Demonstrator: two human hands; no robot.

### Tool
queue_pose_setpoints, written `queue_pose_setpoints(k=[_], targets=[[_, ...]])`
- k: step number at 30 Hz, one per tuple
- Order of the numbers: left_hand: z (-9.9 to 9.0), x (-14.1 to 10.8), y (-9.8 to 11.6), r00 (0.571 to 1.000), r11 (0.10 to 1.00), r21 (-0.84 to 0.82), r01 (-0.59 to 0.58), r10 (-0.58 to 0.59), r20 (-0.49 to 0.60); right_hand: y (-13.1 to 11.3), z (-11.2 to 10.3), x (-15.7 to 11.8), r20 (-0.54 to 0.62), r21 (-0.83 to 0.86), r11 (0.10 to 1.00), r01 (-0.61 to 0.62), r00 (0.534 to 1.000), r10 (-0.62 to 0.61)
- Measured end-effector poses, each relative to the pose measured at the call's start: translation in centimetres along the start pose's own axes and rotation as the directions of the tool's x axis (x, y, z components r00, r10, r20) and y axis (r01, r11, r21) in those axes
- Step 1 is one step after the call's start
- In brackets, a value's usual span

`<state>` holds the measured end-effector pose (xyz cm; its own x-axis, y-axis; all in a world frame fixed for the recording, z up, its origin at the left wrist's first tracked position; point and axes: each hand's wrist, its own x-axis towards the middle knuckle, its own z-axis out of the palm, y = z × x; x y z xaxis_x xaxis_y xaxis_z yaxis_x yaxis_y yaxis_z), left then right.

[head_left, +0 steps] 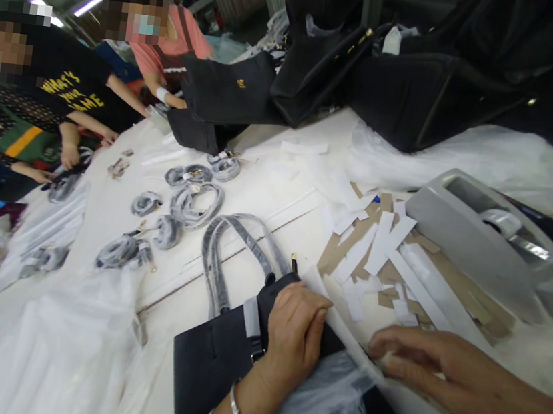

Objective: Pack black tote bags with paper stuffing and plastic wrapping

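Observation:
A black handbag [209,367] lies tilted on the table in front of me, its two handles [214,260] in clear plastic wrap and standing up away from me. My left hand [294,330] is closed over the bag's upper edge, beside a grey-wrapped strap [253,318] with a buckle. Clear plastic [328,401] lies over the bag's near part. Along its right side runs a white wrapping sheet [351,337]. At that sheet's edge my right hand [419,359] has its fingers curled together, slightly blurred; what is between them I cannot make out.
Paper and cardboard strips [377,246] lie to the right, near a grey tape dispenser [479,238]. Coiled wrapped straps [196,204] are spread beyond the bag. White plastic bags [68,343] cover the left front. Black bags [396,94] stand at the back; co-workers stand across the table.

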<state>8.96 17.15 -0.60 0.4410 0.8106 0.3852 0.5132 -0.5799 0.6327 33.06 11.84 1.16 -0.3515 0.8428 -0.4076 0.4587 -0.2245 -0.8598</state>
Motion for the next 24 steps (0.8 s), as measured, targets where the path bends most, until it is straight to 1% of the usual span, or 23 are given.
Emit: queue_pose_setpoints(k=[2,4,5,7,9,10,11,13,15,16,17,19,21,22,24], targets=[[-0.4,0.5,-0.7,0.991,0.993,0.044,0.105,-0.101,-0.091,-1.2,0.1,1.3,-0.081,0.046,0.999,-0.022,0.996,0.026],[-1.0,0.8,-1.8,0.962,0.964,0.1,0.246,-0.23,-0.146,-2.5,0.6,3.2,-0.139,0.031,0.999,-0.011,0.99,0.015],[-1.2,1.0,-2.3,0.945,0.944,0.112,0.31,-0.294,-0.142,-3.1,0.9,4.2,-0.145,0.004,1.0,0.002,0.989,-0.001],[-1.6,1.0,-3.2,0.917,0.912,0.099,0.398,-0.391,-0.084,-3.9,1.6,6.2,-0.127,-0.053,0.998,0.029,0.991,-0.035],[-1.8,0.9,-3.5,0.907,0.906,0.049,0.421,-0.419,-0.048,-4.2,1.9,7.7,-0.095,-0.05,0.996,0.068,0.993,-0.072],[-1.9,0.8,-3.4,0.908,0.909,0.011,0.416,-0.415,-0.064,-4.1,1.9,8.1,-0.065,-0.018,0.996,0.084,0.994,-0.085],[-2.0,0.7,-3.3,0.911,0.916,-0.029,0.4,-0.4,-0.102,-3.9,1.9,8.4,-0.029,0.032,0.995,0.092,0.995,-0.091],[-2.1,0.6,-2.8,0.916,0.939,-0.087,0.332,-0.344,-0.209,-3.4,1.9,8.8,0.05,0.136,0.987,0.086,0.994,-0.093],[-2.1,0.7,-2.7,0.916,0.961,-0.083,0.264,-0.277,-0.289,-3.0,1.9,9.1,0.112,0.182,0.979,0.093,0.987,-0.115],[-2.0,0.7,-2.7,0.92,0.968,-0.056,0.244,-0.249,-0.303,-3.0,2.1,9.3,0.124,0.164,0.979,0.118,0.983,-0.139],[-1.8,0.8,-3.0,0.926,0.971,-0.019,0.238,-0.233,-0.297,-3.0,2.3,9.6,0.122,0.106,0.983,0.153,0.979,-0.165],[-1.3,1.1,-3.7,0.947,0.967,0.069,0.245,-0.223,-0.232,-3.2,2.6,10.2,0.088,-0.113,0.97,0.215,0.975,-0.206],[-0.9,1.2,-4.3,0.967,0.965,0.145,0.22,-0.196,-0.165,-3.5,2.5,10.3,0.038,-0.352,0.907,0.233,0.971,-0.235],[-0.8,1.2,-4.5,0.975,0.968,0.166,0.189,-0.166,-0.145,-3.6,2.3,9.9,0.001,-0.429,0.871,0.239,0.964,-0.264],[-0.8,1.1,-4.6,0.989,0.981,0.164,0.104,-0.084,-0.124,-3.7,1.3,8.1,-0.1,-0.476,0.842,0.254,0.936,-0.339]])
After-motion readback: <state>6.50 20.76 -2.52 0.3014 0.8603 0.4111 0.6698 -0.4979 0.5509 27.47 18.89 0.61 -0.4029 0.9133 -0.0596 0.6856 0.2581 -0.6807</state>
